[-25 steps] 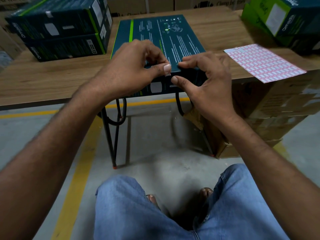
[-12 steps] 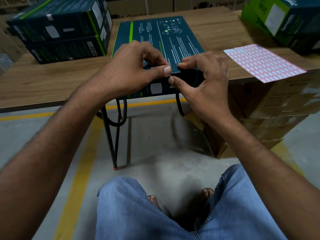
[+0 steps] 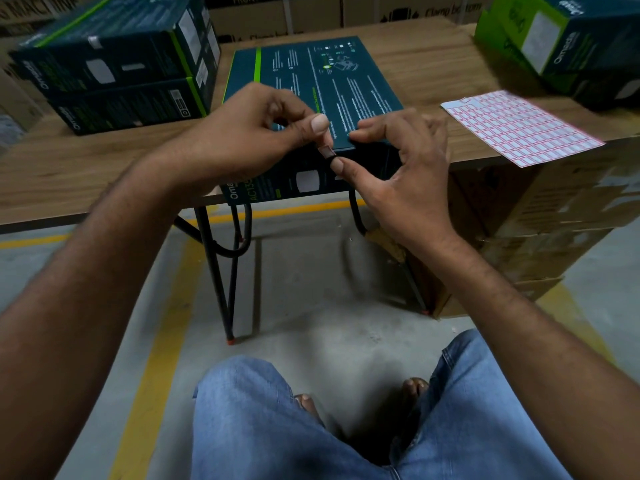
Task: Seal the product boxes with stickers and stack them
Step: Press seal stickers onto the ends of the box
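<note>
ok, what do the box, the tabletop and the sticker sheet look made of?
Box: printed cardboard, low sheen; crisp folded edges, print all over.
Tabletop: wood or wood-look laminate, matte; grain lines, can't tell which.
Sticker sheet: thin paper labels on a backing, likely; lies flat, corner overhanging the edge.
The sticker at the box edge: too small to tell.

box at desk's near edge (image 3: 311, 88): dark teal, lime-green stripe, white print | stacked boxes, far-left corner (image 3: 121, 74): dark teal, green bands, white labels | boxes, far-right corner (image 3: 554, 43): lime green and teal | sticker sheet (image 3: 519, 128): white, red-outlined grid | desk (image 3: 69, 168): brown wood grain | floor (image 3: 311, 323): grey, yellow lines | trousers (image 3: 277, 427): blue denim
</note>
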Available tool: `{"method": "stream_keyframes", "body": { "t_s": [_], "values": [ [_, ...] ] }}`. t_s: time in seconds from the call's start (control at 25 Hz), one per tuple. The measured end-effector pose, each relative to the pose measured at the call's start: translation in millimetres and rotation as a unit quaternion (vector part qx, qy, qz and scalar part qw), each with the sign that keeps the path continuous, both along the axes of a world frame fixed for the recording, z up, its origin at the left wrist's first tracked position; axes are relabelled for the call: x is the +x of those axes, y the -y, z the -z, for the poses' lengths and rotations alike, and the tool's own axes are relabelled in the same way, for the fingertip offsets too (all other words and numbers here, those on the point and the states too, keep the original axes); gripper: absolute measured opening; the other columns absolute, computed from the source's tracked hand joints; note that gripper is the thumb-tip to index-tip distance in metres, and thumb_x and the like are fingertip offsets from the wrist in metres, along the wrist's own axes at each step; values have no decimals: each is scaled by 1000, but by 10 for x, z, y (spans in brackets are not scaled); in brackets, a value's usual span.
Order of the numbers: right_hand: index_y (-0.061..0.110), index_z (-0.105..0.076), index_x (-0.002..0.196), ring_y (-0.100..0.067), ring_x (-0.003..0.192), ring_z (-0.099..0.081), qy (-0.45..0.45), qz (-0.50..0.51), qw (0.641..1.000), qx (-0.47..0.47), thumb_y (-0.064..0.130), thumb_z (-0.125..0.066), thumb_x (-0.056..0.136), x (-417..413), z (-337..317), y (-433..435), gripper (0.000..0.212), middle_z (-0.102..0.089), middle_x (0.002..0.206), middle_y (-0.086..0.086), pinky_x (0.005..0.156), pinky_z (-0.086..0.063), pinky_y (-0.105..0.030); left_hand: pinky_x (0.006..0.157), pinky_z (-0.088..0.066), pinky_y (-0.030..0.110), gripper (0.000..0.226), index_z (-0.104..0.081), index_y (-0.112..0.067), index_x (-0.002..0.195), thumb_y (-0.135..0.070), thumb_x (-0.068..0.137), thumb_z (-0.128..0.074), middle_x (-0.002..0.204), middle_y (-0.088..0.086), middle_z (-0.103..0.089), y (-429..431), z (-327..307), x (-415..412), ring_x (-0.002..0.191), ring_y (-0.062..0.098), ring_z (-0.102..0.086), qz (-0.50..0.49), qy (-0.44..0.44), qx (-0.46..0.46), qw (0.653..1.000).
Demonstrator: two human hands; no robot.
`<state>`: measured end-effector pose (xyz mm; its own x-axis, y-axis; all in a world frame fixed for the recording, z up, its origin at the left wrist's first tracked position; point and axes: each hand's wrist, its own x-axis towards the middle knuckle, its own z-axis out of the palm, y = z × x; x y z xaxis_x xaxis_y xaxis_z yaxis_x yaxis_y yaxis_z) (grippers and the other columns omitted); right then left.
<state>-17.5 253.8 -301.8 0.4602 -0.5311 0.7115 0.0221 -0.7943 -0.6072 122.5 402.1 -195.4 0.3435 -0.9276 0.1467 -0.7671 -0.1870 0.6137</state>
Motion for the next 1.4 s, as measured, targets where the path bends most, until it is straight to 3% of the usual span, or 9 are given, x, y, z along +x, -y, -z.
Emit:
{"method": "stream_keyframes", "body": {
  "t_s": [0.08, 0.16, 0.36, 0.84, 1.04, 1.12, 1.28, 1.4],
  "values": [
    [30, -71, 105, -19, 117, -53, -4, -13, 1000, -2, 47, -80, 78, -26, -2, 24, 33, -61, 114, 22, 94, -44, -55, 93, -46, 23, 24, -78, -30, 97, -48, 95, -62, 107, -19, -68, -9, -7, 11, 107, -8, -61, -2, -12, 17, 1000],
    [30, -72, 106, -19, 118, -52, -6, -26, 1000, -3, 41, -80, 77, -52, 1, 41, 33, -62, 115, 22, 96, -43, -55, 90, -44, 20, 20, -76, -34, 95, -49, 88, -66, 107, -18, -69, -14, -19, -3, 106, -9, -60, -1, -8, 23, 1000],
    [28, -72, 108, -20, 118, -52, -10, -25, 1000, -4, 34, -79, 79, -62, 4, 46, 31, -65, 117, 17, 96, -42, -52, 93, -51, 22, 15, -75, -30, 103, -39, 91, -73, 111, -12, -68, -21, 21, -40, 107, -1, -64, 10, 118, -9, 993],
    [27, -72, 109, -20, 119, -49, -14, -26, 1000, -7, 29, -78, 78, -63, 5, 38, 32, -64, 117, 15, 94, -41, -52, 90, -58, 44, 8, -77, -27, 99, -33, 93, -75, 110, -4, -70, -39, 153, -183, 103, 13, -65, -41, 255, -55, 964],
    [27, -72, 108, -20, 118, -49, -15, -20, 1000, -11, 28, -79, 78, -60, 4, 47, 31, -65, 116, 14, 94, -42, -52, 90, -58, 36, 11, -76, -28, 99, -33, 90, -80, 104, -11, -70, -23, 172, -224, 100, 10, -67, -89, 247, -69, 962],
    [26, -72, 108, -20, 118, -49, -17, -19, 1000, -9, 28, -78, 78, -54, 3, 46, 31, -63, 115, 15, 93, -42, -51, 90, -59, 34, 20, -73, -25, 107, -32, 90, -81, 104, -14, -69, -21, 168, -239, 99, 7, -67, -92, 245, -77, 962],
    [27, -72, 107, -19, 116, -50, -20, -23, 1000, -3, 30, -77, 79, -53, -28, 53, 29, -61, 112, 17, 94, -43, -52, 82, -54, 16, 46, -56, -23, 123, -30, 86, -81, 106, -15, -68, -3, 123, -202, 97, 0, -66, -84, 200, -65, 974],
    [27, -73, 105, -17, 114, -50, -21, -25, 999, 6, 32, -76, 79, -57, -59, 79, 26, -60, 108, 19, 96, -44, -54, 85, -61, 35, 25, -66, -19, 106, -29, 89, -81, 104, -10, -72, -54, 172, -144, 99, 7, -69, -44, 236, -94, 966]
  ]
}}
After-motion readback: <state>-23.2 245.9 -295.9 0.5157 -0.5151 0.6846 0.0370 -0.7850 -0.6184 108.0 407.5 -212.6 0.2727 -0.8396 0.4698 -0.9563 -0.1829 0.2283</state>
